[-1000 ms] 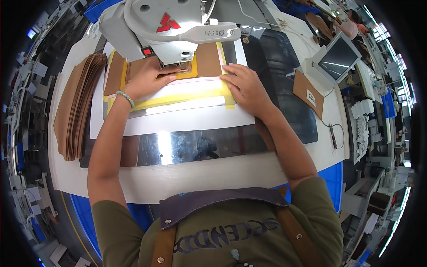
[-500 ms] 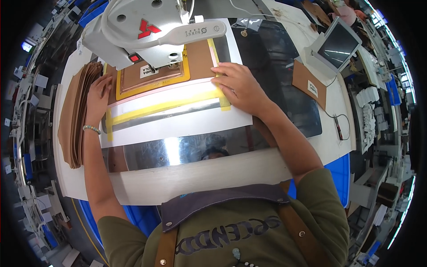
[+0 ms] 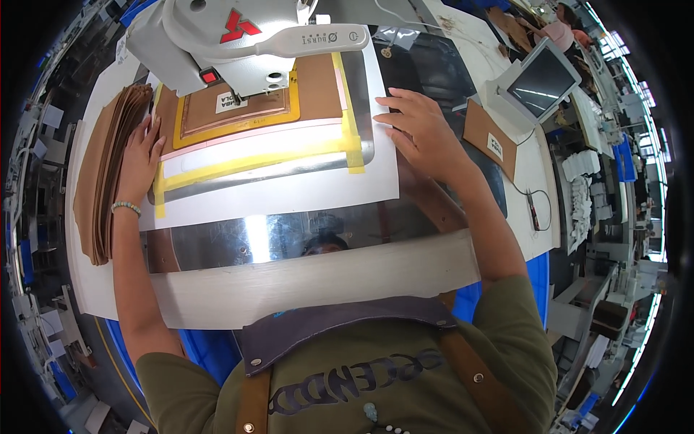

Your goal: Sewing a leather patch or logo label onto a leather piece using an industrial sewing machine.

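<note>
Under the sewing machine head (image 3: 217, 43), a brown panel (image 3: 316, 90) lies beneath a yellow clamp frame (image 3: 238, 129). A white label (image 3: 225, 107) shows inside the frame, by the needle area. Around the panel, yellow tape (image 3: 253, 163) borders a template on a white sheet (image 3: 282, 202). My left hand (image 3: 141, 155) rests flat at the template's left edge, fingers stretched, beside a stack of brown panels (image 3: 105, 181). My right hand (image 3: 426, 134) is at the sheet's right edge, fingers spread and holding nothing; whether its fingertips touch the sheet I cannot tell.
A lamp-like light grey arm (image 3: 314, 40) juts from the machine. To the right are a labelled brown panel (image 3: 486, 134), a screen on a stand (image 3: 542, 79) and a small red-handled tool (image 3: 533, 211). Blue bins (image 3: 210, 354) sit below the table edge. Another person (image 3: 560, 32) is far right.
My right hand has let go of the template's right edge and moved right, its fingers spreading. My left hand stays by the left edge, its fingers now straighter. The whole view has shifted slightly.
</note>
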Tool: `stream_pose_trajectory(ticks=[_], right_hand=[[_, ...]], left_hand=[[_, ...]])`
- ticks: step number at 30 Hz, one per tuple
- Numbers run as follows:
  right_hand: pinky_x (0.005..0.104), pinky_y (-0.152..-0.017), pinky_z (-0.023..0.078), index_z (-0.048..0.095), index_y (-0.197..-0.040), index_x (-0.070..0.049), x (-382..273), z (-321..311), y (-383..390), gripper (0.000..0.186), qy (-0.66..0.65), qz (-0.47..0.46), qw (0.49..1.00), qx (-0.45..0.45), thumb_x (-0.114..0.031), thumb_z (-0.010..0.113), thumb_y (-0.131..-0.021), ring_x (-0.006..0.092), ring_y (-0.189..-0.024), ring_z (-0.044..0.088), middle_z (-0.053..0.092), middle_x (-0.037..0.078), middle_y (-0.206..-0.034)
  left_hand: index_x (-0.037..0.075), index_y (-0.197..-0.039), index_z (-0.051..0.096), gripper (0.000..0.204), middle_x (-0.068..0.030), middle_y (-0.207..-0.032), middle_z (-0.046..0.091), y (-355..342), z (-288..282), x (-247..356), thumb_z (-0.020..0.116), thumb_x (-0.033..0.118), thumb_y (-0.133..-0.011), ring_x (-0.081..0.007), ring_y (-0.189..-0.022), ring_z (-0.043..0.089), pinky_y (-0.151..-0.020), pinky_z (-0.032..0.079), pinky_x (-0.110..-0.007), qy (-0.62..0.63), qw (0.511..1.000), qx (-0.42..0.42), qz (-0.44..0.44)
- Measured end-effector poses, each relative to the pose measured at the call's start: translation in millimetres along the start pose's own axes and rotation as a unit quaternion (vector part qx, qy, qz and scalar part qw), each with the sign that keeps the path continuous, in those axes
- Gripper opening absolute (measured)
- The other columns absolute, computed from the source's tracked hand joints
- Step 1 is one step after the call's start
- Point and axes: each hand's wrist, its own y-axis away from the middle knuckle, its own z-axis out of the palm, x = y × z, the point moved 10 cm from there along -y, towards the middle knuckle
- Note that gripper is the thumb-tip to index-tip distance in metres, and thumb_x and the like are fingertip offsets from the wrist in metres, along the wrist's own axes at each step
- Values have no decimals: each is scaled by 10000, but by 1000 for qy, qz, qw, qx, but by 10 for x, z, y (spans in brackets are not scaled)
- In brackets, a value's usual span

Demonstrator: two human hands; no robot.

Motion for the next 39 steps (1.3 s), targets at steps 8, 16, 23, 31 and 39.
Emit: stream_pose_trajectory(ticks=[8, 16, 23, 31, 39], right_hand=[[533, -1229, 350, 698, -1317, -62, -863, 246, -304, 346, -36, -94, 994, -46, -108, 649, -977, 322, -1453, 501, 605, 162, -1487], [408, -1224, 415, 611, -1398, 22, -711, 724, -164, 430, -26, -99, 993, -53, -18, 587, -970, 349, -1478, 493, 563, 231, -1532], [408, -952, 533, 714, -1075, -36, -619, 530, -204, 198, -68, -89, 994, 19, -62, 673, -883, 271, -1083, 665, 706, 95, -1101], [396, -996, 505, 719, -1171, -60, -610, 599, -235, 257, -54, -78, 995, -9, -150, 733, -931, 257, -1150, 626, 704, 69, -1195], [421, -936, 502, 717, -1052, -74, -486, 541, -265, 128, -141, 6, 990, -13, -145, 720, -947, 285, -1064, 618, 635, 91, -1078]], left_hand=[[27, -1490, 591, 441, -188, -1540, 551, -147, -139, 797, 544, 197, -1086, -364, -1410, 521, -1204, 426, -451, 36, 997, 24, 66], [28, -1102, 783, 234, -128, -1181, 711, -259, -199, 1575, 590, 148, -1042, -346, -1070, 670, -914, 543, -446, 130, 985, 107, 34], [-4, -1084, 719, 374, -231, -812, 729, -492, 79, 1710, 682, 360, -1006, -484, -764, 696, -706, 542, -548, 170, 977, 97, -87], [29, -1175, 711, 263, -182, -750, 709, -483, -40, 1119, 675, 225, -1003, -355, -686, 707, -666, 535, -445, 227, 966, 38, -113], [36, -1411, 658, 393, -125, -1153, 758, 174, -337, 159, 591, 75, -1025, -139, -1054, 667, -965, 510, -307, 223, 954, -109, -167]])
